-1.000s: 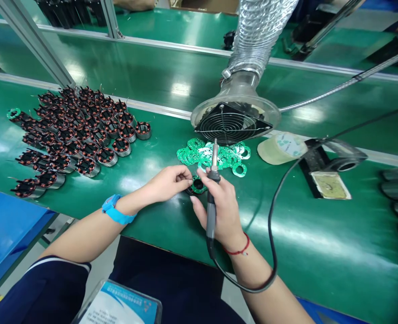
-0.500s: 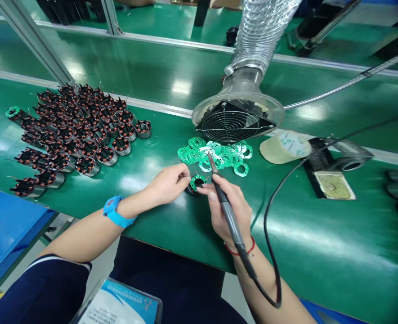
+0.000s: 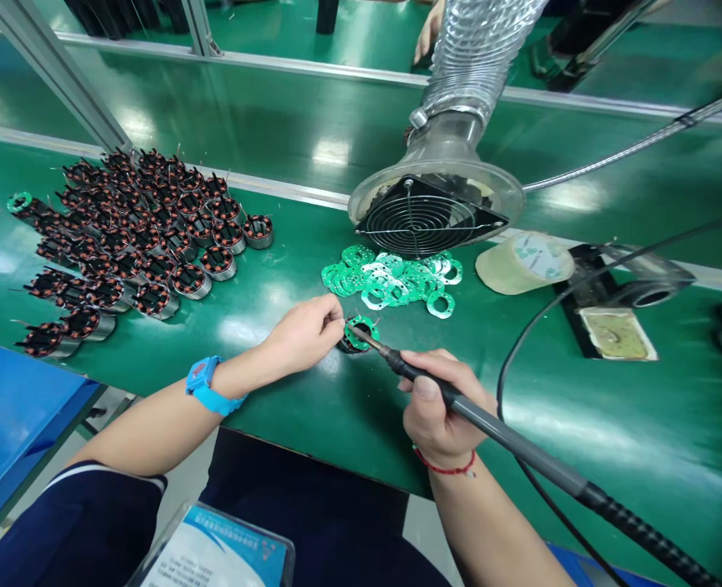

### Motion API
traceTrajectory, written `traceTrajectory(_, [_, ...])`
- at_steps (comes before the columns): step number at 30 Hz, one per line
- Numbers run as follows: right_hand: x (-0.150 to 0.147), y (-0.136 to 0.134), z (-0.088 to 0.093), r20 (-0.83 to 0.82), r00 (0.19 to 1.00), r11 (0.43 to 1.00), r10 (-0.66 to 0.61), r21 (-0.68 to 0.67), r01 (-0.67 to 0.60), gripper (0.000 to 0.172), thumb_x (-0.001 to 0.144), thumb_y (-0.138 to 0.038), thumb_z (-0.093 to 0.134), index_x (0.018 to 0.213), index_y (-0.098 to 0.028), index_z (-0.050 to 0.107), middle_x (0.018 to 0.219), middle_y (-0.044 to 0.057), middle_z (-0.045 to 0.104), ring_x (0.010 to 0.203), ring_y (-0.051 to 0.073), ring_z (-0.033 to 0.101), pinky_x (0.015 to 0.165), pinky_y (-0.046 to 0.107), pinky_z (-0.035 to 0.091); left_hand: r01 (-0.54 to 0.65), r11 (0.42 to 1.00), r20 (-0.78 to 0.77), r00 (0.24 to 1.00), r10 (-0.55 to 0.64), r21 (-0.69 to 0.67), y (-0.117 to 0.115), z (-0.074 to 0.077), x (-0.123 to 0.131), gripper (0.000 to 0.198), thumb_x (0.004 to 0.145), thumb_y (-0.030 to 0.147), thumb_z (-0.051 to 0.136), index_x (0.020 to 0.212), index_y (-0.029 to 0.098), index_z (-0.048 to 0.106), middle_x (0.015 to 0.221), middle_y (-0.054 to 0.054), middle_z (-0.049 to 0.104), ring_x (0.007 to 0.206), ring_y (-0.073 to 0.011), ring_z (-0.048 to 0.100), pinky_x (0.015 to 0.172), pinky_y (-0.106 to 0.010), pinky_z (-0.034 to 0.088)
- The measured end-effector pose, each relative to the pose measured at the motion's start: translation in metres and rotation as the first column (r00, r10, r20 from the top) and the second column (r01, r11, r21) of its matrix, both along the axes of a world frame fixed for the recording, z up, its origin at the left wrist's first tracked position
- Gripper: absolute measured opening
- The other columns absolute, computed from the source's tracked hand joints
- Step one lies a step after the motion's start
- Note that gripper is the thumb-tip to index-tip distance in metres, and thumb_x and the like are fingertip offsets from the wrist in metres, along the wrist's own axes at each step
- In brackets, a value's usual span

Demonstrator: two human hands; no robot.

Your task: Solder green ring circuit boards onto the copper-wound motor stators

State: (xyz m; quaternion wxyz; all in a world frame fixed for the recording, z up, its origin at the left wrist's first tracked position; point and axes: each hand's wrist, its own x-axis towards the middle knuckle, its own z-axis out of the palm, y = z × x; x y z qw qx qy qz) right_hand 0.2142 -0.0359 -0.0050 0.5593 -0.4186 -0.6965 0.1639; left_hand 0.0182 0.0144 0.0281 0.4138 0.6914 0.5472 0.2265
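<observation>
My right hand (image 3: 449,399) grips a soldering iron (image 3: 489,420) like a pen, its tip pointing left onto a green ring-shaped circuit board (image 3: 369,324). That board sits on top of a motor stator (image 3: 356,348) standing on the bench in front of me. At the stator's left edge, my left hand (image 3: 305,333) is closed in a pinch; whatever lies between its fingertips is hidden. Just behind the stator is a loose pile of green ring boards (image 3: 391,281).
Many copper-wound stators (image 3: 152,236) stand grouped at left. A fume extractor (image 3: 425,216) hangs over the board pile. To its right are a pale roll (image 3: 523,265) and a soldering iron stand with a sponge (image 3: 617,333). Another person's hand (image 3: 429,33) shows at the back.
My right hand has moved right and tilted the soldering iron down, bringing its tip from above the board pile to the stator's board. My left hand stays in place.
</observation>
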Motion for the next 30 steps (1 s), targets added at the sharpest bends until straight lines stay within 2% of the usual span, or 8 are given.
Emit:
traceTrajectory(7, [0.001,-0.001,0.002,0.03,1.0,1.0,0.0,0.02,0.0,0.017,0.089,-0.03,0.056,0.101,-0.025,0.067,0.075,0.002,0.07,0.052,0.017,0.062,0.053,0.034,0.05,-0.01,1.0,-0.04,0.999,0.011,0.029,-0.001,0.0,0.001,0.013,0.084,0.013,0.047,0.073,0.019,0.046,0.065,0.004,0.048,0.06,-0.012,0.043,0.059,-0.027,0.031])
traceTrajectory(10, [-0.004,-0.001,0.002,-0.02,0.999,0.999,-0.031,-0.015,0.03,0.024,0.091,-0.03,0.056,0.114,-0.025,0.063,0.081,0.003,0.072,0.059,0.019,0.068,0.056,0.036,0.055,-0.01,0.999,-0.062,0.998,0.012,0.04,-0.001,0.001,0.003,0.013,0.083,0.012,0.047,0.072,0.019,0.044,0.064,0.004,0.047,0.06,-0.0121,0.042,0.059,-0.027,0.03])
traceTrajectory(12, [-0.008,0.002,0.002,-0.048,0.997,0.993,-0.06,-0.101,0.055,0.033,0.093,-0.026,0.053,0.127,-0.026,0.056,0.089,0.004,0.074,0.068,0.02,0.072,0.063,0.037,0.058,-0.011,0.999,-0.066,0.998,0.014,0.04,-0.001,0.002,0.004,0.014,0.082,0.011,0.047,0.072,0.02,0.043,0.065,0.004,0.046,0.061,-0.0121,0.042,0.059,-0.027,0.03])
traceTrajectory(15, [-0.013,0.011,0.001,0.063,0.995,0.973,-0.078,-0.211,0.09,0.037,0.095,-0.023,0.051,0.132,-0.027,0.051,0.101,0.005,0.074,0.09,0.022,0.073,0.083,0.042,0.059,-0.023,0.999,-0.068,0.997,0.027,0.049,-0.001,0.001,0.005,0.014,0.08,0.011,0.046,0.071,0.02,0.042,0.065,0.004,0.046,0.061,-0.0124,0.042,0.06,-0.027,0.032])
traceTrajectory(18, [-0.013,0.019,-0.002,0.146,0.989,0.966,-0.01,-0.254,0.048,0.045,0.091,-0.027,0.058,0.135,-0.026,0.047,0.121,0.01,0.069,0.116,0.026,0.065,0.1,0.05,0.052,-0.029,0.998,-0.068,0.997,0.032,0.052,-0.001,-0.001,0.005,0.013,0.08,0.012,0.045,0.071,0.02,0.041,0.067,0.003,0.048,0.064,-0.0132,0.045,0.063,-0.028,0.037])
traceTrajectory(21, [-0.011,0.023,-0.005,0.115,0.99,0.942,0.082,-0.333,-0.039,0.051,0.09,-0.027,0.06,0.138,-0.026,0.042,0.128,0.012,0.065,0.117,0.025,0.064,0.101,0.049,0.052,-0.03,0.998,-0.015,0.999,0.031,0.059,-0.005,-0.003,0.003,0.006,0.083,0.015,0.046,0.085,0.02,0.047,0.084,-0.001,0.056,0.077,-0.0165,0.053,0.074,-0.033,0.046])
traceTrajectory(26, [-0.014,0.022,-0.008,0.058,0.996,0.937,0.063,-0.348,-0.039,0.051,0.089,-0.027,0.061,0.136,-0.027,0.042,0.127,0.011,0.065,0.115,0.023,0.065,0.096,0.044,0.055,0.099,0.987,-0.038,0.995,-0.094,0.127,-0.016,-0.009,0.008,0.056,0.076,0.027,0.069,0.122,0.016,0.04,0.126,-0.016,0.05,0.12,-0.0318,0.048,0.104,-0.049,0.041])
traceTrajectory(30, [-0.018,0.018,-0.007,0.034,0.999,0.928,0.0,-0.373,0.013,0.045,0.089,-0.028,0.062,0.131,-0.027,0.045,0.115,0.007,0.069,0.105,0.021,0.068,0.089,0.04,0.057,0.071,0.989,-0.096,0.994,-0.058,0.131,-0.022,-0.016,0.019,0.059,0.077,0.019,0.068,0.126,0.015,0.036,0.125,-0.017,0.049,0.119,-0.0329,0.047,0.103,-0.051,0.041])
